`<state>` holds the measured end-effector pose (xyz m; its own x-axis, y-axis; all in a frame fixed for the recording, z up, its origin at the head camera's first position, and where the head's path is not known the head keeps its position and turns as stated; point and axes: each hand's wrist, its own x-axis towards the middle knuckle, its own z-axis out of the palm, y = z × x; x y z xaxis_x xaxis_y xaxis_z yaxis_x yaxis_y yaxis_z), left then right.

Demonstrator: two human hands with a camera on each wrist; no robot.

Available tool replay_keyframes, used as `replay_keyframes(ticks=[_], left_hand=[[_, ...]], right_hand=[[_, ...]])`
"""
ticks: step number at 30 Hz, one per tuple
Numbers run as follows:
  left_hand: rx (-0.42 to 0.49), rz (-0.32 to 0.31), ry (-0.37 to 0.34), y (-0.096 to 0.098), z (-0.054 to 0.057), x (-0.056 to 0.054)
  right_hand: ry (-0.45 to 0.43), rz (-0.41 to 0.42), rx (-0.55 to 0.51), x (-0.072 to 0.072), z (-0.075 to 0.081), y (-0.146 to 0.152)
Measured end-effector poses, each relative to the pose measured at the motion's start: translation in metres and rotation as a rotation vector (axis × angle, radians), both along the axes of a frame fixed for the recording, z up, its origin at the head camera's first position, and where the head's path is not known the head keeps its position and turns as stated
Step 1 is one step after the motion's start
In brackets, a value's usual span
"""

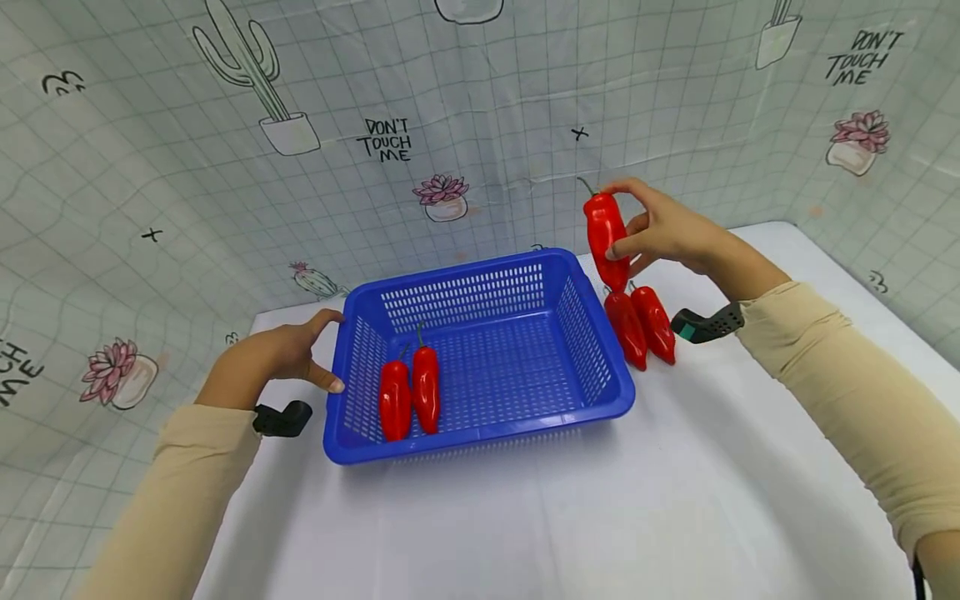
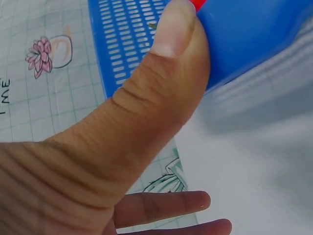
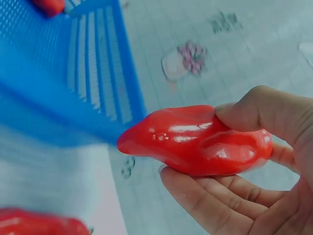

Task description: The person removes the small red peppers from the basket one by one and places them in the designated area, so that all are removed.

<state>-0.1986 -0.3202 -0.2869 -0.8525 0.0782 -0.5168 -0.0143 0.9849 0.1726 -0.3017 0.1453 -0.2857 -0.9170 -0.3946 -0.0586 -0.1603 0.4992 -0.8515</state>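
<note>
Pepper (image 1: 604,233), red and glossy, is in your right hand (image 1: 660,229): you're pinching it, thumb on one flank, fingers on the other. It's tilted, green stem up, tip down, just beside the back right corner of the blue basket (image 1: 480,432). In the head view its tip overlaps one of the two loose peppers (image 1: 625,331) below; can't tell whether they touch. Those lie side by side on the white table (image 1: 480,525), right of the basket, stems to the back, tips toward you. Your left hand (image 1: 288,350) is at the basket's left end, thumb on the rim; left wrist view shows two fingers extended, well off the plastic, so that hand reads as relaxed, not clenched. Inside the basket you've got two more peppers (image 1: 395,402), next to each other along the left wall, stems toward the back, tips near the front wall. Both your wrists carry black mounts (image 1: 282,419) at the beige sleeves (image 1: 832,375). Grid-print sheet (image 1: 517,100) with cactus and potted-plant drawings stands behind the table.
</note>
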Motion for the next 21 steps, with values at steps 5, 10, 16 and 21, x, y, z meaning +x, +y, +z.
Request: replay_keyframes(ticks=[5, 10, 16, 21], left_hand=[[0.000, -0.001, -0.001, 0.002, 0.003, 0.001], [-0.002, 0.002, -0.006, 0.003, 0.002, 0.001], [-0.034, -0.026, -0.001, 0.005, 0.004, -0.001], [-0.046, -0.028, -0.002, 0.008, 0.005, -0.001]], right_hand=[[-0.027, -0.038, 0.012, 0.000, -0.015, 0.025], [-0.056, -0.065, 0.021, -0.003, -0.033, 0.048], [-0.102, -0.112, 0.058, -0.012, -0.054, 0.072], [-0.131, -0.121, 0.077, -0.014, -0.070, 0.089]])
